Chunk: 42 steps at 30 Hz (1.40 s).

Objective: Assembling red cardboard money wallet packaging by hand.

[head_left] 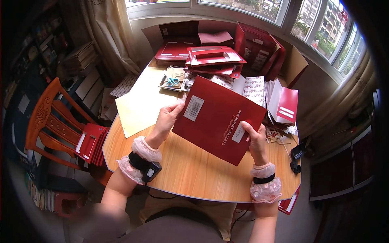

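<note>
A flat red cardboard packet (214, 121), with a white barcode label and a smaller white label, is held tilted above the table. My right hand (256, 142) grips its lower right side, the thumb pressed on the face beside the small label and the fingers behind. At the packet's left edge my left hand (167, 119) is closed in a pinch, thumb and index finger at the border. A pale patch by those fingertips is too blurred to make out. Both wrists wear frilly pink cuffs and black straps; a small black device (150, 171) sits on the left one.
A yellow sheet (135, 113) lies left on the wooden table (194, 172). Blue scissors (173, 82) rest in a small tray behind. Red boxes (214, 56) pile up at the back, with patterned envelopes (254, 87) and red-and-white cards (287, 106) at right. A chair (56, 121) stands left.
</note>
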{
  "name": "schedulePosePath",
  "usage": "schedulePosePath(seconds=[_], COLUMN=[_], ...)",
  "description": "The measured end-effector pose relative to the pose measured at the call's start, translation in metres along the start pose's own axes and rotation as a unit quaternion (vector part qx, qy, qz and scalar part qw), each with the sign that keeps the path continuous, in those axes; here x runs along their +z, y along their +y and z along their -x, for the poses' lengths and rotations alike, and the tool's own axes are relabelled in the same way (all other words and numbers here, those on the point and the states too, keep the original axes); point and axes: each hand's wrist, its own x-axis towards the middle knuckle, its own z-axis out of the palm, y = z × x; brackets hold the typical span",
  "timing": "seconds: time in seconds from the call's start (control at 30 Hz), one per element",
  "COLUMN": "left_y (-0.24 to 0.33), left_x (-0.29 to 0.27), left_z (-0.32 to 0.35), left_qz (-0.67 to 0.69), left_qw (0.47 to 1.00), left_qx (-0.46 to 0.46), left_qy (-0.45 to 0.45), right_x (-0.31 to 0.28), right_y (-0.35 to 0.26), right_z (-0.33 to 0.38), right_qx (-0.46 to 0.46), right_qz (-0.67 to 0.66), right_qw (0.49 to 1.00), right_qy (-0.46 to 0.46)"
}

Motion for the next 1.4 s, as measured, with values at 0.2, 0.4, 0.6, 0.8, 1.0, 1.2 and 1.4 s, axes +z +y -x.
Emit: schedulePosePath(seconds=[0.2,0.4,0.6,0.8,1.0,1.2,1.4], left_y=[-0.002,0.002,-0.004,-0.011,-0.006,-0.006,-0.003], left_x=[-0.002,0.001,-0.003,-0.003,-0.002,-0.001,-0.002], left_z=[-0.001,0.000,-0.002,-0.002,0.001,0.002,0.001], left_qz=[-0.010,-0.026,-0.065,0.029,-0.059,-0.007,0.121], left_qw=[1.000,1.000,0.997,0.995,0.996,0.998,0.986], left_qx=[-0.008,0.000,-0.007,-0.025,-0.051,-0.055,-0.065], left_qy=[-0.017,0.013,-0.032,-0.089,-0.037,-0.026,-0.099], right_x=[-0.001,-0.002,0.000,0.004,-0.008,-0.013,-0.020], right_y=[-0.001,-0.007,-0.006,-0.002,-0.006,-0.014,-0.006], right_z=[0.000,0.001,0.001,-0.001,-0.003,-0.004,-0.007], right_qx=[-0.010,-0.009,0.004,0.027,0.032,0.039,0.048], right_qz=[-0.004,0.017,0.004,-0.071,-0.082,-0.065,-0.091], right_qw=[1.000,0.999,1.000,0.997,0.996,0.997,0.994], right_qy=[-0.006,-0.026,-0.011,0.013,0.014,-0.005,-0.026])
